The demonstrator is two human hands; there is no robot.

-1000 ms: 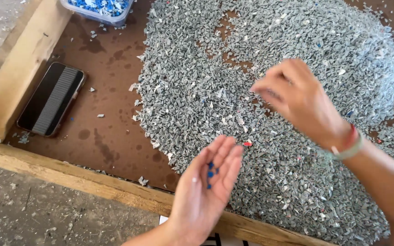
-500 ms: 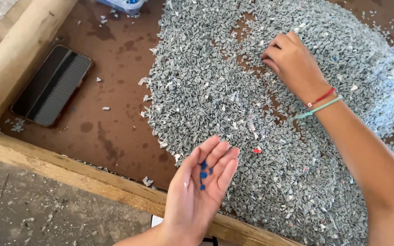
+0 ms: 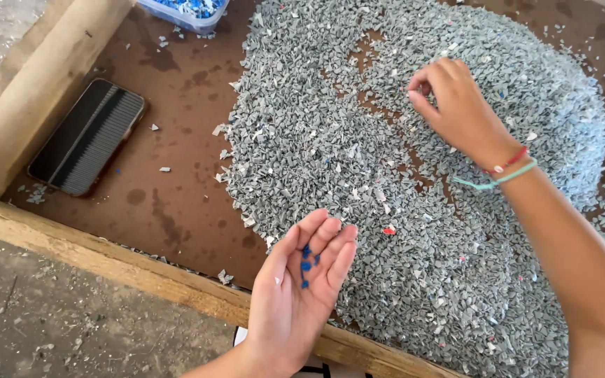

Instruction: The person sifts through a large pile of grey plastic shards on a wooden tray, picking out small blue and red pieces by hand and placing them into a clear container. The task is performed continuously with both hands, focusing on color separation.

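Two hands were at work over the tray. The left hand point(image 3: 301, 294) lay palm up and cupped, fingers loosely together, cradling about four small blue chips point(image 3: 306, 264) near the base of its fingers, just above the tray's near edge. The right hand point(image 3: 456, 105) reached out over the heap with thumb and forefinger pinched together against the grey flakes point(image 3: 400, 210); whether anything sat between those fingertips could not be told. Two thin bracelets point(image 3: 504, 171), one red and one pale green, circled that wrist. The blue chips were tiny, angular and bright, like hard plastic shreds. The flakes formed one broad, jagged mound, dull grey with a few white bits, and one red chip point(image 3: 389, 230) lay on it just beside the left fingertips. The tray had a stained brown board floor point(image 3: 176, 175) and rough wooden rails point(image 3: 120, 262). One dark phone point(image 3: 87, 136) rested flat at the left, and one clear tub of blue pieces point(image 3: 183, 12) stood at the far edge.
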